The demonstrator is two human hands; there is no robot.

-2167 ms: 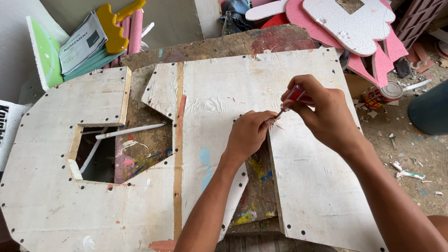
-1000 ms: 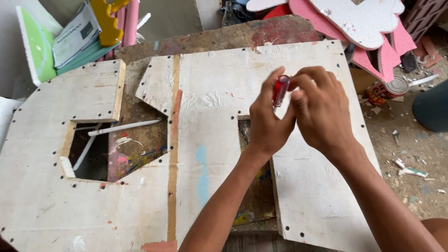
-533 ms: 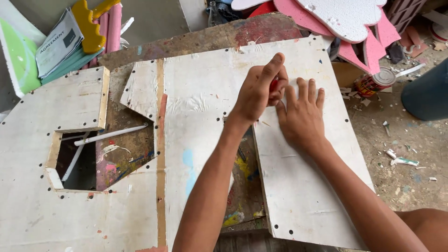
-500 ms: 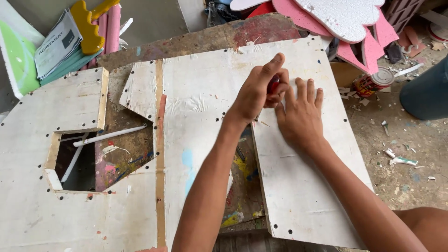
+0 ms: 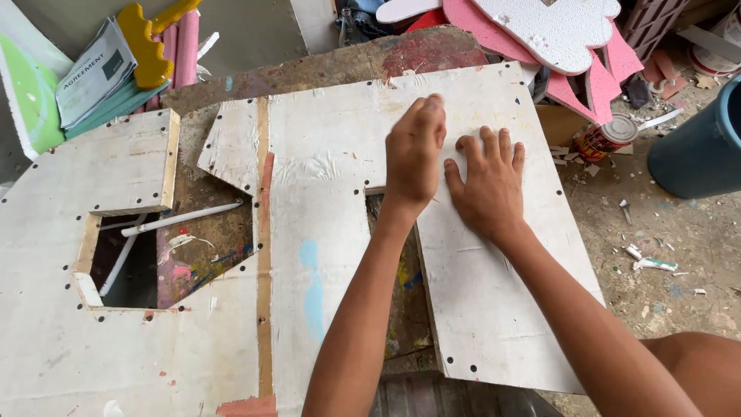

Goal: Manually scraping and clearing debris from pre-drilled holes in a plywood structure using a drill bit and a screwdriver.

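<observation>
A: Where does the white board (image 5: 494, 309) lie?
B: Flat on the worn wooden bench (image 5: 432, 54), its cut-out notch open toward the person, with small dark holes along its edges.
A: And the 2 hands?
B: The right hand (image 5: 488, 184) lies palm down on the board, fingers spread and open, gripping nothing. The left hand (image 5: 415, 154) is just beside it, fingers curled downward, slightly blurred; I cannot tell whether it holds anything. Both forearms reach in from the bottom edge.
A: Anything else on the bench?
B: A second white panel (image 5: 85, 232) lies to the left, with a rectangular opening and a white tube (image 5: 181, 218) near it.
A: Packages or papers?
B: A grey printed booklet (image 5: 93, 73) lies at the top left beside a yellow foam shape (image 5: 147, 42). A small red-labelled can (image 5: 606, 137) stands on the floor at the right, near a blue bucket (image 5: 698, 147) and below pink and white foam cut-outs (image 5: 556, 35).
</observation>
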